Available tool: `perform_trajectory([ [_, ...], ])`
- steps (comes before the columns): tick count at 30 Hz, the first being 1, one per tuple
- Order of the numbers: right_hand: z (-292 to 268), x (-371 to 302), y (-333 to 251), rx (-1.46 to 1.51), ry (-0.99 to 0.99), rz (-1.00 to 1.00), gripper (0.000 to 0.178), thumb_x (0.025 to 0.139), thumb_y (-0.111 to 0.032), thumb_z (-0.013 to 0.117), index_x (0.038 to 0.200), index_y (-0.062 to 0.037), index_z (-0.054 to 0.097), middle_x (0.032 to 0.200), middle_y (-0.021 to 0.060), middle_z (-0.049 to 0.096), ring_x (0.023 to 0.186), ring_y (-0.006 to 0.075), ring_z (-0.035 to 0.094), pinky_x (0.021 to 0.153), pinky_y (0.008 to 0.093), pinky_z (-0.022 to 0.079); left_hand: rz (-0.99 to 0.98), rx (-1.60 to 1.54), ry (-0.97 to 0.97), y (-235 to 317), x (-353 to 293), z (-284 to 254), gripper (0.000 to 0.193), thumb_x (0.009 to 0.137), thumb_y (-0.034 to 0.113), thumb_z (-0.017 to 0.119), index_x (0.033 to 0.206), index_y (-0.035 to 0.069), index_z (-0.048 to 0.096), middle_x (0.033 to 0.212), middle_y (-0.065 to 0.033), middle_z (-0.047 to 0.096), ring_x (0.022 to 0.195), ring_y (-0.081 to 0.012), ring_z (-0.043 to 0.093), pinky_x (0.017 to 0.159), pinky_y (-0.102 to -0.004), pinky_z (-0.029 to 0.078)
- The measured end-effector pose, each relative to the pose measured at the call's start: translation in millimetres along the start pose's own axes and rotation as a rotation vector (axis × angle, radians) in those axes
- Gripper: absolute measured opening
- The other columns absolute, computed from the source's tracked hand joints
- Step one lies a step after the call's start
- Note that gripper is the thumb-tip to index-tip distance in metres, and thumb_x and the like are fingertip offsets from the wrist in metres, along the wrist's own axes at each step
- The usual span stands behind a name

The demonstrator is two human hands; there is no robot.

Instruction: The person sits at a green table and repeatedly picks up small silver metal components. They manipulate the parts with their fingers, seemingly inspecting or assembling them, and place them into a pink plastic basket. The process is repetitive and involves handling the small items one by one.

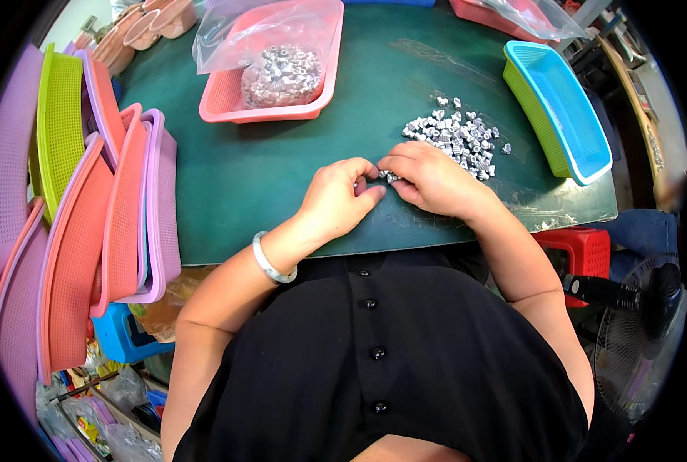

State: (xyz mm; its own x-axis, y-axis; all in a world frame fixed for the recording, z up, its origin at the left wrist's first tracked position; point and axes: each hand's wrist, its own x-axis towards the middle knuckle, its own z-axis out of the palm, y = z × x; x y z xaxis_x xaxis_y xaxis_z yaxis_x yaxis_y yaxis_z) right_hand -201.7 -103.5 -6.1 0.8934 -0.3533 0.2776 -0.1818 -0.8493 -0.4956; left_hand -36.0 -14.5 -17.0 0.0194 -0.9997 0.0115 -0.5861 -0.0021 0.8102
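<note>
On the green table, a loose pile of small silver metal fittings [466, 142] lies just beyond my right hand. My right hand [429, 179] is closed, with its fingertips pinched on a small metal fitting [390, 176]. Close beside it, my left hand [339, 194] has its fingers curled toward the thumb, and its fingertips almost meet those of the right. Whatever the left fingers hold, if anything, is too small or hidden to make out. A pale bangle [271, 258] circles my left wrist.
A pink basket [212, 104] at the far left holds a clear bag of similar fittings [282, 75]. To the right stands a blue and green basket [539, 115]. Stacked baskets [74, 269] crowd the table's left side. A red stool [590, 250] and a fan [628, 346] are at the right.
</note>
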Motion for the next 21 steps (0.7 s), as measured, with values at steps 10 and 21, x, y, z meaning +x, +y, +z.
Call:
perform_trajectory([
  [10, -8.9, 3.9, -3.0, 0.774, 0.108, 0.390, 0.023, 0.076, -0.001, 0.054, 0.099, 0.0019, 0.058, 0.084, 0.0090, 0.060, 0.072, 0.0170, 0.057, 0.065, 0.0271, 0.046, -0.171, -0.638, 0.005, 1.1, 14.7, -7.6, 0.012, 0.083, 0.015, 0.057, 0.082, 0.003, 0.059, 0.062, 0.0027, 0.052, 0.052, -0.0024, 0.043, 0.046, -0.0162, 0.034],
  [21, -12.4, 4.0, -1.3, 1.468, 0.131, 0.557, 0.027, 0.081, 0.000, 0.051, 0.107, 0.0032, 0.050, 0.090, 0.0087, 0.058, 0.070, 0.0103, 0.054, 0.060, 0.0226, 0.047, -0.392, -1.039, -0.152, 9.7, 13.5, -24.9, 0.012, 0.086, 0.016, 0.052, 0.081, 0.005, 0.055, 0.061, 0.0025, 0.048, 0.049, -0.0033, 0.040, 0.040, -0.0153, 0.028],
])
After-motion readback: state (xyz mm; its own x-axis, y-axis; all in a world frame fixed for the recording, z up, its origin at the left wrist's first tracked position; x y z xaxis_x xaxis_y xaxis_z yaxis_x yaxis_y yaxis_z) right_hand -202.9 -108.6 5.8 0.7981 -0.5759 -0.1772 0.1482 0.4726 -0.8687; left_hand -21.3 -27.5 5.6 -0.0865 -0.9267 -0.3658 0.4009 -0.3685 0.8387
